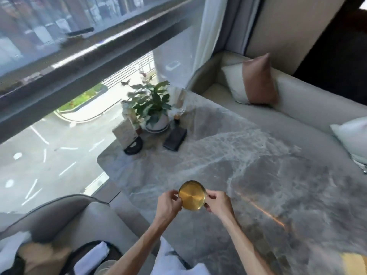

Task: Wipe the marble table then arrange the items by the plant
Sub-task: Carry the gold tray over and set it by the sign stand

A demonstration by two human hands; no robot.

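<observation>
Marble table, left hand and right hand pinching gold disc, plant, black case beyond

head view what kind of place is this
Probably a restaurant or lounge booth beside a high window: marble table, cushioned sofa seating, and a display card standing by the potted plant.

One potted plant stands on one marble table. Just beside the plant are one dark flat case, one upright card and one black ring. Well in front of the plant, one gold disc is pinched by two hands, the left hand and the right hand. To the right of the plant are two cushions, a pink-and-white cushion and a white cushion.
</observation>
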